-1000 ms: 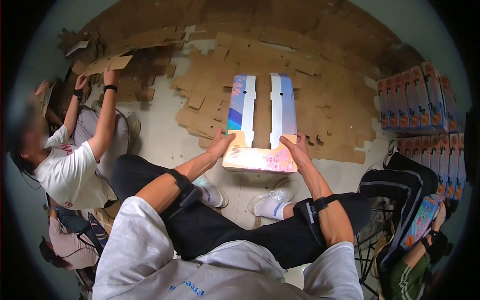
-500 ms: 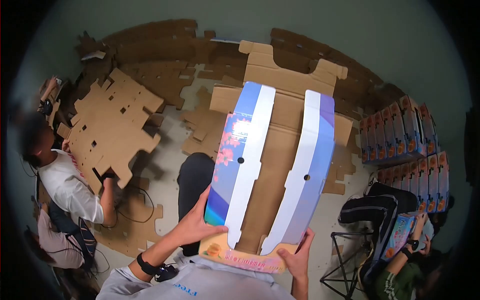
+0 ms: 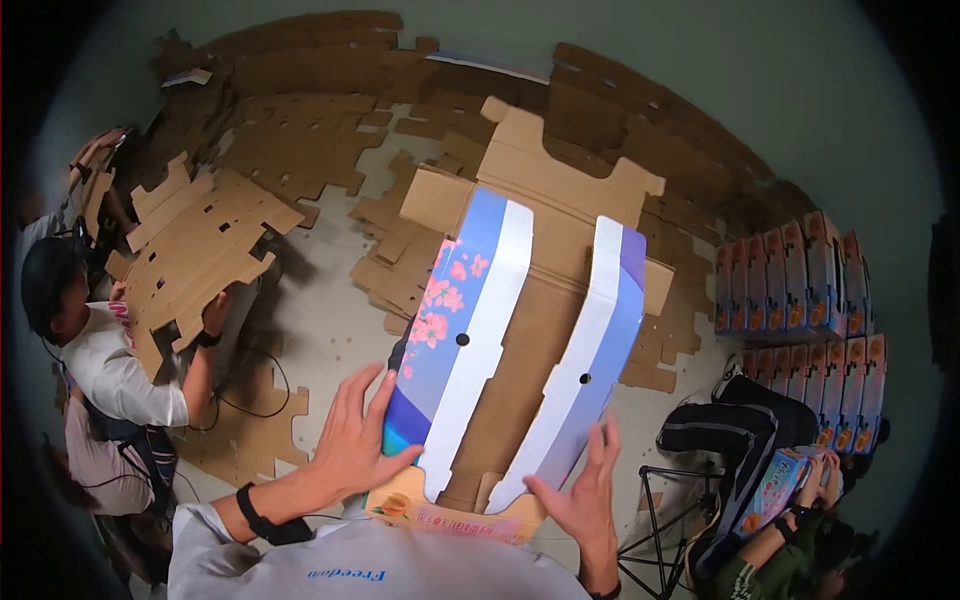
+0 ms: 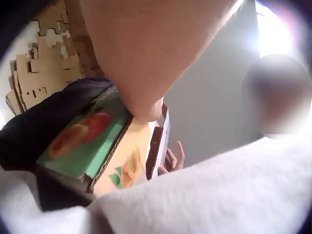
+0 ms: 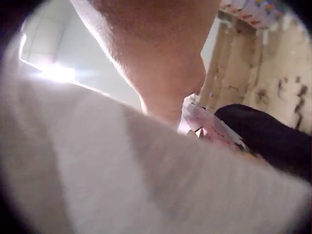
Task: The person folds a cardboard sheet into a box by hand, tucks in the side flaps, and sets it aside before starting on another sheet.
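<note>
A partly folded printed carton (image 3: pixel 430 400), blue with pink blossoms outside and bare brown inside, rests against my body. Its two long side flaps fold inward with white edges, and a strip of brown shows between them. At the far end a brown end flap (image 3: pixel 560 160) stretches out unfolded. My left hand (image 3: pixel 350 445) lies at the near left corner, fingers straight and spread, thumb on the side flap. On the opposite side, my right hand (image 3: pixel 585 490) has its fingers extended upward and its thumb at the right flap's near end. In the left wrist view the carton's green side (image 4: pixel 80 139) shows peaches.
Flat cardboard sheets (image 3: pixel 300 150) cover the floor ahead. Two rows of finished cartons (image 3: pixel 780 285) stand at right, near a folding stool (image 3: pixel 660 520) and a person holding a carton (image 3: pixel 775 490). At left another person handles a brown cardboard sheet (image 3: pixel 215 240).
The carton came up from the floor toward my body, and its far end flap now shows. Since half a second ago it has shifted slightly left, and both hands have loosened, fingers straightening.
</note>
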The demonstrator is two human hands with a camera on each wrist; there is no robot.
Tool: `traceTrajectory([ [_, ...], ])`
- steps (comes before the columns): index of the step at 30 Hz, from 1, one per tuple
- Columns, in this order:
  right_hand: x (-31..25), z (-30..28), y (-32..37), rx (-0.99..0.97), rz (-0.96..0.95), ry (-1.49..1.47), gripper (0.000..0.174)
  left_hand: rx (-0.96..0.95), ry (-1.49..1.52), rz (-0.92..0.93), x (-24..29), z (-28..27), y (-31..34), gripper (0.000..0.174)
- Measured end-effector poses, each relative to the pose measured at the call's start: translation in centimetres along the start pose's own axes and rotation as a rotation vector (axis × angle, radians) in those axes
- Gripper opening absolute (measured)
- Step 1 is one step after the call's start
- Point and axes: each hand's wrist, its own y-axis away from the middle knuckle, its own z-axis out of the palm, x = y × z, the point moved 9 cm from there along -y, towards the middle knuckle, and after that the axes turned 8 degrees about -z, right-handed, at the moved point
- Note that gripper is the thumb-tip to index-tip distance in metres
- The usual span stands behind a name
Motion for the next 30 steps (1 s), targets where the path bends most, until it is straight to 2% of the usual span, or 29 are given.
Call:
traceTrajectory([
  [3,-4.9,0.4,-3.4,-0.042,-0.372,0.351,0.06,0.117,-0.15,0.579,6.2,-1.4,-1.7,0.059],
  [5,-6.1,3.2,-4.3,-0.237,-0.443,0.236,0.036,-0.112,-0.132,0.755,7.2,2.7,-1.6,0.034],
  [6,-6.4,4.9,-4.1,-0.337,-0.482,0.176,0.03,-0.226,-0.124,0.836,7.7,4.3,-1.2,0.027],
  [7,-6.2,5.4,-3.5,-0.267,-0.523,0.201,0.028,-0.193,-0.103,0.831,8.2,3.9,-1.8,0.021],
  [10,-5.5,5.4,-2.9,-0.202,-0.607,0.262,0.024,-0.135,-0.168,0.874,8.1,4.6,-1.1,0.019],
  [16,-6.0,5.2,-1.9,-0.187,-0.562,0.191,0.022,-0.111,-0.129,0.834,8.4,4.9,0.7,0.016],
  [19,-5.9,4.3,-2.8,-0.18,-0.435,-0.086,0.017,-0.171,-0.119,0.8,8.3,4.6,1.0,0.016],
  [21,-4.1,3.6,-3.8,-0.113,-0.271,-0.379,0.013,-0.195,0.054,0.715,8.0,4.1,-0.9,0.016],
  [22,-3.3,2.6,-4.9,-0.056,-0.163,-0.37,0.01,-0.215,0.143,0.672,7.8,3.7,-2.0,0.018],
  [24,-2.3,0.0,-8.3,0.054,0.05,-0.347,0.01,0.023,0.037,0.6,9.1,0.2,-6.1,0.032],
  [26,-3.1,-2.2,-12.5,0.157,-0.027,-0.169,0.025,0.275,-0.032,0.451,9.2,-2.2,-10.7,0.048],
  [28,-4.2,-3.5,-16.1,0.266,-0.169,0.063,0.036,0.351,-0.065,0.339,8.7,-2.5,-14.9,0.05],
  [30,-2.9,-2.9,-18.8,0.292,-0.167,0.214,0.037,0.372,-0.023,0.254,7.6,-1.7,-16.8,0.05],
])
